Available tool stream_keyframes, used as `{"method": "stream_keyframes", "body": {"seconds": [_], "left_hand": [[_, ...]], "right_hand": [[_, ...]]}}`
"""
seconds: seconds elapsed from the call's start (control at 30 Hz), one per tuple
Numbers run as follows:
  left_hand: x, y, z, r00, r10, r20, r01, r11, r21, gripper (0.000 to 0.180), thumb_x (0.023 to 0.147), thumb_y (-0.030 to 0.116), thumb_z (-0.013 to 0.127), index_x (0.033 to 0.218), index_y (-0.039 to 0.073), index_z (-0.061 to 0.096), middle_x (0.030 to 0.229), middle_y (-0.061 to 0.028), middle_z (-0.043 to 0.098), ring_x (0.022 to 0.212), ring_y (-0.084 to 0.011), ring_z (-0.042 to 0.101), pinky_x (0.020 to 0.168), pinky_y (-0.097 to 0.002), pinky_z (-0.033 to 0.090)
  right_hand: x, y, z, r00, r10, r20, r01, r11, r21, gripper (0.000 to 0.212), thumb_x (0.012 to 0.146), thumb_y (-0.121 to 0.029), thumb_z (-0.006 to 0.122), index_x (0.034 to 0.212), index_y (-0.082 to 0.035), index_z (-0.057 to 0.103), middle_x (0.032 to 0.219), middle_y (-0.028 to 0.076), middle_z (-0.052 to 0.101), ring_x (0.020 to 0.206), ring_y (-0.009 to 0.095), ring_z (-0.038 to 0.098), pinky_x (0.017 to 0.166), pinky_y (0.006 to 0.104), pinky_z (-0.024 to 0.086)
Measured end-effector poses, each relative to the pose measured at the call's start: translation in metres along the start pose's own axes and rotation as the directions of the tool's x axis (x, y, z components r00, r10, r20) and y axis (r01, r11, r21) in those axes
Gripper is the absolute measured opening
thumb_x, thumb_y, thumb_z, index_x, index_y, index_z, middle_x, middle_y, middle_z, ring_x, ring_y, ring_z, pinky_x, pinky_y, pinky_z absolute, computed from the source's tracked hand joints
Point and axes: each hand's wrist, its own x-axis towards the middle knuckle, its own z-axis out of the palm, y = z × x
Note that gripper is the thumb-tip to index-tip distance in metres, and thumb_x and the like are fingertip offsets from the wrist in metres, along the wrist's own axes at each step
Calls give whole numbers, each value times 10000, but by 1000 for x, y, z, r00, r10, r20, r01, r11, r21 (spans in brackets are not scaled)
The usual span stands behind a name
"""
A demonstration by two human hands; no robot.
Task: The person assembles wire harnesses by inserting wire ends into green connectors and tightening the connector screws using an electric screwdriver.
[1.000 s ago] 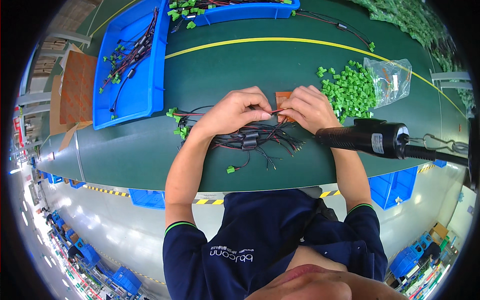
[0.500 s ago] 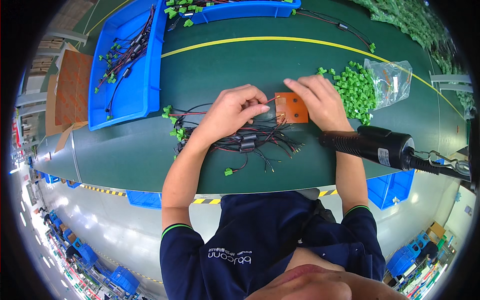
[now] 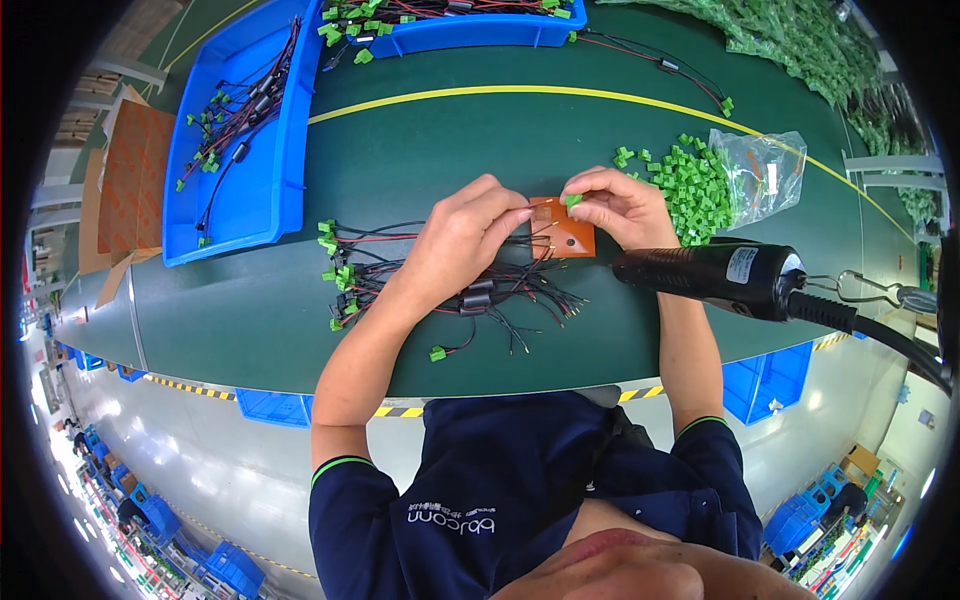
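Note:
My left hand (image 3: 462, 238) is closed in a pinch on a thin cable, and its wire ends stick out over a small orange plate (image 3: 578, 246) with dark round spots. Between the thumb and index finger of my right hand (image 3: 630, 212) is a green connector (image 3: 573, 200), just above the plate's upper right corner. A bundle of black and red cables (image 3: 478, 297) lies under and beside my left forearm. Green connectors (image 3: 345, 277) sit at its left end, and bare tips fan out at its right end.
A black corded power tool (image 3: 700, 277) hangs over my right forearm. Loose green connectors (image 3: 692, 190) are heaped beside a clear plastic bag (image 3: 765, 175). Blue trays (image 3: 290, 200) with cables stand at left and back; a cardboard box (image 3: 135, 180) is far left.
My right hand, earlier stretched beside the orange plate, now pinches a green connector near the plate. My left hand still holds the cable. The whole view has shifted slightly.

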Motion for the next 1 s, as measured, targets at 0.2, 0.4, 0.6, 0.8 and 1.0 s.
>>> {"method": "stream_keyframes", "body": {"seconds": [0.2, 0.4, 0.6, 0.8, 1.0], "left_hand": [[-1, -2, -2, 999, -26, 21, 27, 999, -27, 95, 972, 70, 702, 981, -24, 702, 822, -114, 622, 715, -255, 606, 657, -370, 481], [-5, -4, -9, 988, -115, 102, 128, 982, -139, 137, 992, 99, 686, 971, -37, 691, 812, -79, 608, 678, -170, 556, 615, -327, 442], [-5, -5, -12, 968, -202, 150, 231, 948, -217, 173, 1004, 126, 681, 961, -41, 686, 804, -40, 608, 647, -85, 494, 578, -287, 406], [-7, -5, -14, 960, -216, 178, 250, 948, -196, 172, 1008, 137, 680, 957, -28, 684, 776, -32, 594, 633, -83, 475, 562, -287, 398], [-7, -6, -13, 967, -200, 157, 233, 946, -227, 171, 1013, 139, 677, 961, -24, 679, 761, -23, 578, 634, -81, 471, 561, -286, 397]], "right_hand": [[-1, -7, 12, 1000, -5, 3, 5, 996, -94, 324, 961, 30, 707, 1283, 6, 682, 1168, 86, 679, 1047, 138, 659, 933, 289, 569], [-3, -14, 22, 999, 8, -47, -18, 974, -225, 331, 966, 6, 709, 1296, -12, 684, 1066, 64, 659, 984, 120, 636, 817, 266, 554], [-6, -13, 24, 995, 51, -89, -46, 998, 53, 253, 992, 7, 674, 1244, 22, 664, 1055, 38, 628, 1011, 114, 623, 926, 275, 513], [-4, -10, 21, 992, 90, -93, -81, 992, 96, 286, 969, 7, 710, 1250, 11, 661, 1076, 36, 630, 1013, 121, 624, 948, 285, 515], [0, -8, 21, 998, 2, -58, -16, 970, -241, 352, 927, -24, 768, 1266, -28, 675, 1085, 45, 674, 972, 117, 646, 894, 276, 543]]}}
